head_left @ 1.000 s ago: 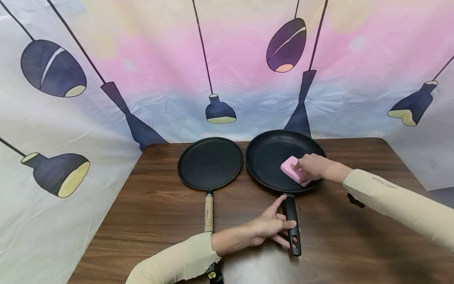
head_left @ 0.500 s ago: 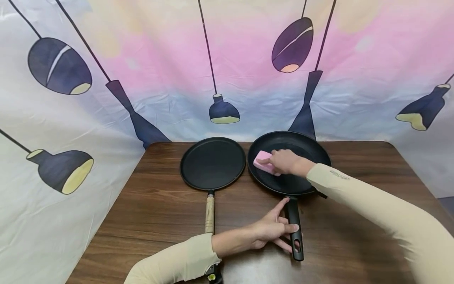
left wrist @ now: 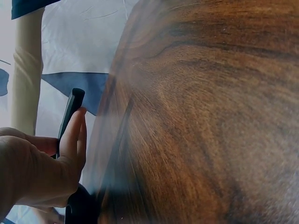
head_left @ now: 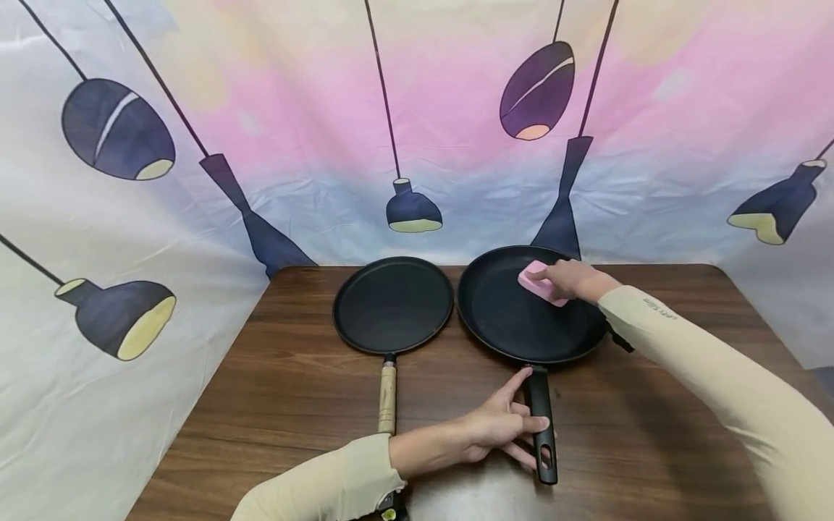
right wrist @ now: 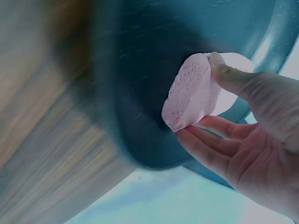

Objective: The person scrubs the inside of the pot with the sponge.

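A black frying pan (head_left: pixel 508 325) rests on the table at the right, its black handle (head_left: pixel 540 405) pointing toward me. My left hand (head_left: pixel 498 427) grips that handle, thumb over the top and fingers on the far side and beneath. In the left wrist view the left hand (left wrist: pixel 42 163) holds the handle (left wrist: pixel 72 107) between thumb and fingers. A pink sponge (head_left: pixel 541 284) lies against the pan's inside toward the back right. My right hand (head_left: pixel 573 278) pinches it. The right wrist view has thumb and fingers of the right hand (right wrist: pixel 252 135) round the porous sponge (right wrist: pixel 194 93).
Left of the frying pan lies a flat black crepe pan (head_left: pixel 394 307) with a wooden handle (head_left: pixel 387 398), partly behind my left forearm. Both pans sit on a brown wooden table (head_left: pixel 287 405). A cloth backdrop (head_left: pixel 313 108) printed with lamps hangs behind the table.
The sponge in my right hand went from the pan's right part to its left side, then back to the upper right. My left hand stays on the handle. The head view shifted slightly.
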{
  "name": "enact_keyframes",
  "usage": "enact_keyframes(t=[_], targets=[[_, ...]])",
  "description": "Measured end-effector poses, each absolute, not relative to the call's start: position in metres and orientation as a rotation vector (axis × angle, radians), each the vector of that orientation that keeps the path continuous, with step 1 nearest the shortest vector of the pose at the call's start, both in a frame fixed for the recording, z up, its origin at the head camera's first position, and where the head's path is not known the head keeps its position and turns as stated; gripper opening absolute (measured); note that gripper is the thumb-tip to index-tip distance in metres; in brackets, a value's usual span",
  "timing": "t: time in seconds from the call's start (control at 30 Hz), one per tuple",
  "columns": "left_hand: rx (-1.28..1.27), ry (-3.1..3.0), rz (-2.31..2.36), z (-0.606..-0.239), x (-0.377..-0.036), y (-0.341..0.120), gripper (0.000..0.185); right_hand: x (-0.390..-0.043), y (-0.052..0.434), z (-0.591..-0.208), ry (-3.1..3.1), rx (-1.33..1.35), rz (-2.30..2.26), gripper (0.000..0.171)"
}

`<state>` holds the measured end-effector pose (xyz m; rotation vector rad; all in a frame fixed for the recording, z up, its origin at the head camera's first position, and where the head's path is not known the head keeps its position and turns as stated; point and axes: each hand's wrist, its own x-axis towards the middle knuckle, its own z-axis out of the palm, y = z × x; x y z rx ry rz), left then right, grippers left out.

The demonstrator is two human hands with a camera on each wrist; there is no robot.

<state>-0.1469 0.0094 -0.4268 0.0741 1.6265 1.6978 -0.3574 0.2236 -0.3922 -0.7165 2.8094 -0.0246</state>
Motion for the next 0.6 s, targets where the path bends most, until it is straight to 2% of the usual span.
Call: enact_keyframes(t=[0.27, 0.6], targets=[[0.076, 1.632, 1.701, -0.427, -0.148, 0.009, 0.083, -0.317, 0.237, -0.389, 2.738, -0.834, -0.004, 0.062], [0.077, 1.627, 1.714, -0.426, -0.148, 0.01, 0.083, -0.277, 0.219, -0.389, 2.758, -0.977, 0.116, 0.066]])
